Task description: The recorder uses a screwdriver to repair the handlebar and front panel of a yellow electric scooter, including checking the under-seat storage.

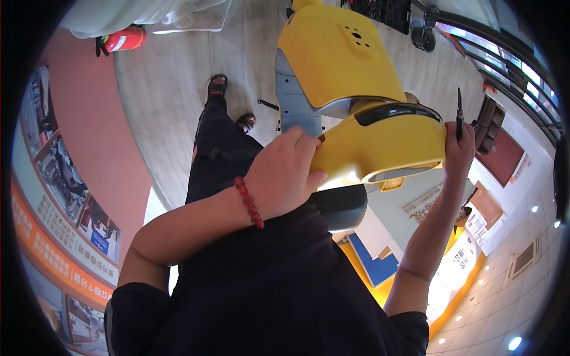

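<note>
A yellow scooter (pixel 338 65) stands ahead of me with its grey footboard (pixel 291 98) showing. My left hand (pixel 288 166), a red bead bracelet at the wrist, is closed over the left end of its yellow handlebar cowl (pixel 392 136), thumb resting on the surface. My right hand (pixel 459 142) is closed at the cowl's right end, where a thin black lever (pixel 459 107) sticks up beside my fingers; what it grips is mostly hidden. A black seat (pixel 344 210) shows beneath the cowl, against my body.
My sandalled feet (pixel 217 83) are on the wood-look floor (pixel 166 89), left of the scooter. A pink wall with photo panels (pixel 71 190) runs along the left. A red fire extinguisher (pixel 124 40) lies at upper left. A black bin (pixel 423 38) and railings (pixel 504 59) are at upper right.
</note>
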Tool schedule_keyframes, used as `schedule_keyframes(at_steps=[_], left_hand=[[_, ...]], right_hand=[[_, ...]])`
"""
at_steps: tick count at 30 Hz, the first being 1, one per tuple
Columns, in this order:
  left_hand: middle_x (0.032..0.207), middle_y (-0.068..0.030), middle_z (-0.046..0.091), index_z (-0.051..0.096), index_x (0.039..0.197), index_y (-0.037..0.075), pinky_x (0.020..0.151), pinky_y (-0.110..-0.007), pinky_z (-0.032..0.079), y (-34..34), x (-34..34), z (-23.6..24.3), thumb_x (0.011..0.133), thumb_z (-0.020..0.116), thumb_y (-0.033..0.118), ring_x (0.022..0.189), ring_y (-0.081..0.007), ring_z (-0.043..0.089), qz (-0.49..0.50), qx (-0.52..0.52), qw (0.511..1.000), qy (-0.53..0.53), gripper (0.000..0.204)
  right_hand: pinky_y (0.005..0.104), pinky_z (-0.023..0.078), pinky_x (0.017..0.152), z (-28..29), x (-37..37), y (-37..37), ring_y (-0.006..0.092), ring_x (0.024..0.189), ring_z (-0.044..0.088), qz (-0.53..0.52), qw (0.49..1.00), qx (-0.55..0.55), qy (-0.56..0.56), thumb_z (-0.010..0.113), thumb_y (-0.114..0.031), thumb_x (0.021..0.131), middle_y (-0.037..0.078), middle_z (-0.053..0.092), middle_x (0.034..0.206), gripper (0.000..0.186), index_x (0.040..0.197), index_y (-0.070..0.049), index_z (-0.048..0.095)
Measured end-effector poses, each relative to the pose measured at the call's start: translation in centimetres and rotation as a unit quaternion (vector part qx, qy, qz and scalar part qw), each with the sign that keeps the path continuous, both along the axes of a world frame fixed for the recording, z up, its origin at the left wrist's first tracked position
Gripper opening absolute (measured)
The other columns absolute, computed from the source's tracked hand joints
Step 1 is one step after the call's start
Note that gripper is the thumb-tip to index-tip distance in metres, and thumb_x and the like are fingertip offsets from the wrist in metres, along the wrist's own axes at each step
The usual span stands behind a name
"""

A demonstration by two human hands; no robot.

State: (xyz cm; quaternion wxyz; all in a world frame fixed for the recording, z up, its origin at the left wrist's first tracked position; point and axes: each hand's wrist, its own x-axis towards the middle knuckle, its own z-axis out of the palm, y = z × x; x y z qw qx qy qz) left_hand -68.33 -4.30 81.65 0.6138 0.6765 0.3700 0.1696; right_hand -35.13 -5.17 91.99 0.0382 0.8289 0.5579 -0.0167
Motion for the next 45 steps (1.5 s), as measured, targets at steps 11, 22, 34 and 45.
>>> schedule_keyframes(at_steps=[11,22,34,45], left_hand=[[0.098,-0.0187,0.053,0.054,0.101,-0.004,0.077,-0.035,0.047,-0.9,1.0,0.8,0.072,0.069,0.017,0.090,-0.0308,0.055,-0.027,0.086,0.994,0.065,0.039],[0.108,-0.0112,0.055,0.047,0.118,-0.007,0.079,-0.030,0.047,-2.4,3.0,2.1,0.078,0.070,0.017,0.092,-0.0171,0.056,-0.063,0.052,0.984,0.155,0.052],[0.097,-0.0008,0.060,0.046,0.119,0.004,0.068,-0.026,0.044,-1.5,4.9,3.4,0.091,0.054,0.031,0.078,-0.0090,0.055,-0.104,-0.101,0.973,0.178,0.039],[0.121,-0.0051,0.056,0.044,0.126,0.002,0.095,-0.035,0.041,-1.5,5.2,3.8,0.089,0.057,0.031,0.111,-0.0180,0.053,-0.174,-0.124,0.963,0.164,0.049]], right_hand=[[0.0279,0.045,0.074,-0.8,-2.3,-9.0,0.0180,0.085,0.057,-0.053,0.957,0.284,-0.031,0.050,-0.015,0.092,0.008,0.061,0.100,0.023,0.104,-0.002,0.064],[0.0205,0.034,0.051,-12.6,-10.1,-21.3,0.0031,0.058,0.043,-0.382,0.564,0.469,0.562,0.050,-0.013,0.091,-0.005,0.046,0.065,0.021,0.107,-0.006,0.062],[0.0242,0.031,0.048,-16.8,-14.4,-23.5,0.0029,0.052,0.034,-0.337,0.481,0.450,0.673,0.047,-0.015,0.093,-0.007,0.038,0.058,0.022,0.103,-0.001,0.061],[0.0361,0.043,0.062,-15.9,-12.8,-24.7,0.0259,0.062,0.053,-0.385,0.398,0.490,0.674,0.051,-0.010,0.088,0.018,0.057,0.075,0.019,0.098,0.002,0.060]])
